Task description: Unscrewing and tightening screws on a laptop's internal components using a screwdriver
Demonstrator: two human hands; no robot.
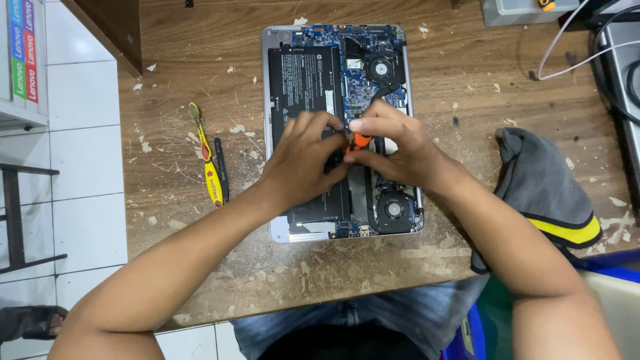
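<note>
An opened laptop (280,40) lies bottom-up on the wooden table (200,40), its black battery (303,83), blue circuit board and two round fans (395,210) exposed. Both hands meet over its middle. My right hand (397,147) grips a small tool with an orange handle (361,140) pointing down at the board. My left hand (303,157) has its fingers curled against the same spot beside the tool; what its fingertips pinch is hidden.
A yellow toothbrush (208,160) and a thin dark tool (222,170) lie left of the laptop. A grey cloth with a yellow stripe (543,190) sits at the right. White cables (573,47) and a grey box are at the back right. Debris flecks cover the table.
</note>
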